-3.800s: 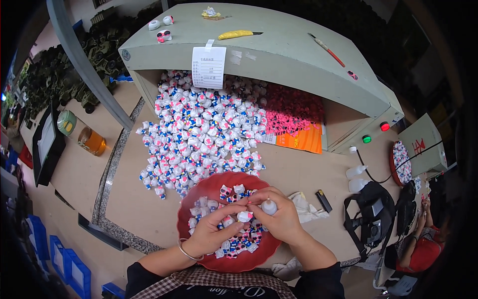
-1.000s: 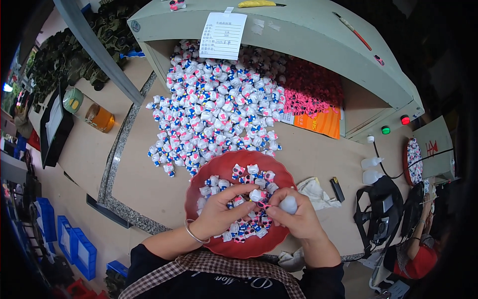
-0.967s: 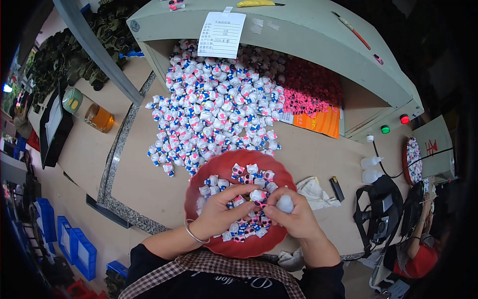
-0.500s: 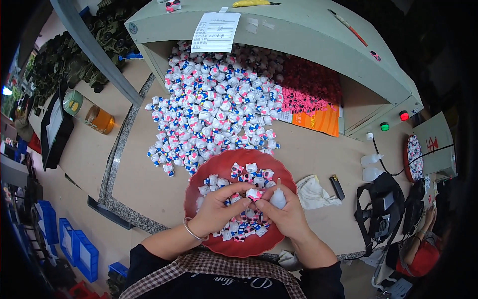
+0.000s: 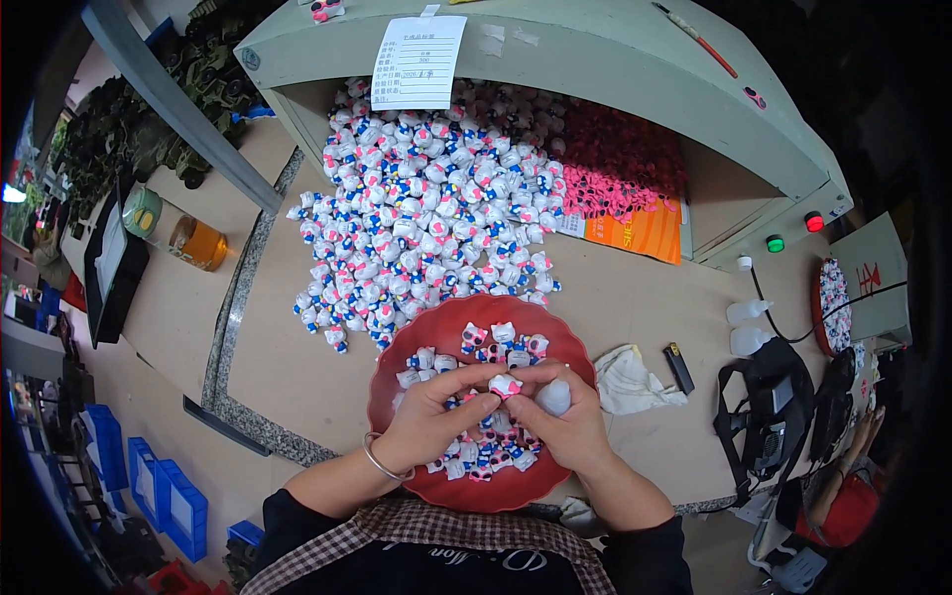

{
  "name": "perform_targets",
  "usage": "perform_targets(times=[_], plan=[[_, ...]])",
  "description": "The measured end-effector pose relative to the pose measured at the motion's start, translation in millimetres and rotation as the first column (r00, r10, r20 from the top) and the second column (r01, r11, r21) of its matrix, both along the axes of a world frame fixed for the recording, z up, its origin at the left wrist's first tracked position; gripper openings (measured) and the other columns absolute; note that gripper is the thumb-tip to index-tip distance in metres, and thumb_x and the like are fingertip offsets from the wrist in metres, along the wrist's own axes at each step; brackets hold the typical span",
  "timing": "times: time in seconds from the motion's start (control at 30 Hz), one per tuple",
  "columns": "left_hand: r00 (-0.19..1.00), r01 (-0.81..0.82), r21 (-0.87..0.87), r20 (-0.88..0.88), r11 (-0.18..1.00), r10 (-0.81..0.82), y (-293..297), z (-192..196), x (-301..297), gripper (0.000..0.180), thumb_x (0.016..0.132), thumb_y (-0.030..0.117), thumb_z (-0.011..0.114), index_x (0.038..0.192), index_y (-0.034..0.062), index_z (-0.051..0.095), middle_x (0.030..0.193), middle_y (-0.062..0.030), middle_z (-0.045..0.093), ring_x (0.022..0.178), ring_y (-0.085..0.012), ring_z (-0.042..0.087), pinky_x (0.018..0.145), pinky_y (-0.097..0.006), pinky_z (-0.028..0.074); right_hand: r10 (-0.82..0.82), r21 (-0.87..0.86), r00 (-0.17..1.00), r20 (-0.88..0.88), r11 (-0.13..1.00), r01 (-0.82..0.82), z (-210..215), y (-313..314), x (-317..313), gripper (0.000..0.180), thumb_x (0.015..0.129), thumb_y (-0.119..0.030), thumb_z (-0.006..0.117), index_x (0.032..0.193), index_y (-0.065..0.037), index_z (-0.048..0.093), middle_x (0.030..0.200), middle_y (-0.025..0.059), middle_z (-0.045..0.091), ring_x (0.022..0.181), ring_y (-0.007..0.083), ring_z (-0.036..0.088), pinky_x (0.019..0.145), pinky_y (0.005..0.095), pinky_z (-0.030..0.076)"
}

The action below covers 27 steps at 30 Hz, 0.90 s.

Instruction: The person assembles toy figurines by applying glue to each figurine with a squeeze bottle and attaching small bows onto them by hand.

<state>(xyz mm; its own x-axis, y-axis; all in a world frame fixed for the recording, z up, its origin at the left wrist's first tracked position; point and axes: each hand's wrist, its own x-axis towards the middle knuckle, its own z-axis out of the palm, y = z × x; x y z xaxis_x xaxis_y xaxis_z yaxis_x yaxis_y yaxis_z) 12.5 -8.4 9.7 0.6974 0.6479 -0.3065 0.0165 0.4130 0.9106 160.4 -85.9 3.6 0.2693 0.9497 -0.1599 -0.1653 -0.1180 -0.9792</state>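
Note:
Over a red scalloped bowl [image 5: 436, 327], both my hands meet at a small white cat figurine [image 5: 505, 386] with pink on it. My left hand [image 5: 443, 416] pinches it between thumb and fingers. From the other side, the fingertips and thumb of my right hand [image 5: 570, 431] close on it too. That same hand keeps a small whitish squeeze bottle [image 5: 554, 398] tucked against its fingers; the nozzle is hidden. Inside the bowl lie several more figurines [image 5: 504, 332], some wearing pink sunglasses.
Beyond the bowl, a large heap of figurines [image 5: 426, 208] spills from a grey-green hooded box [image 5: 595, 59]. Pink sunglasses [image 5: 610, 188] are piled beside it. Right of the bowl lie a white cloth [image 5: 635, 382], a black-and-yellow object [image 5: 678, 368] and small bottles [image 5: 749, 327]. Another person's arm [image 5: 843, 476] shows far right.
My right fingers have moved in against the figurine. The squeeze bottle has tipped, so its upright nozzle no longer shows. The view has shifted slightly.

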Motion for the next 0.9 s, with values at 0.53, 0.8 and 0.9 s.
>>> perform_targets(times=[0.53, 0.8, 0.9], plan=[[1.000, -0.023, -0.066, -0.017, 0.998, 0.022, 1, -7, -3, 0.026, 0.077, 0.003, 0.058, 0.103, 0.0037, 0.058, 0.090, -0.0043, 0.059, 0.061, -0.0055, 0.051, 0.048, -0.018, 0.044, -0.041, 0.069, 0.993, 0.110, 0.997, 0.033, -5, -2, -7, 0.017, 0.073, -0.004, 0.063, 0.089, -0.003, 0.056, 0.079, 0.0011, 0.055, 0.072, 0.0060, 0.051, 0.063, 0.0204, 0.041], [0.999, -0.002, -0.032, 0.035, 1.000, 0.003, 3, -5, 1, 0.028, 0.079, 0.005, 0.056, 0.107, 0.0043, 0.055, 0.098, -0.0053, 0.053, 0.065, -0.0057, 0.051, 0.049, -0.018, 0.043, 0.007, -0.077, 0.999, -0.050, 0.997, -0.010, 13, 1, 1, 0.021, 0.076, -0.002, 0.060, 0.095, -0.002, 0.052, 0.078, 0.0008, 0.053, 0.070, 0.0055, 0.051, 0.061, 0.0190, 0.042], [0.998, 0.057, 0.137, 0.022, 0.989, -0.061, 4, -1, 0, 0.029, 0.080, 0.005, 0.054, 0.110, 0.0044, 0.053, 0.104, -0.0055, 0.048, 0.072, -0.0071, 0.052, 0.050, -0.018, 0.044, -0.066, -0.005, 0.997, -0.028, 0.998, 0.065, 6, -4, 16, 0.023, 0.076, -0.001, 0.059, 0.098, -0.003, 0.051, 0.076, 0.0000, 0.052, 0.068, 0.0056, 0.050, 0.060, 0.0192, 0.043]])
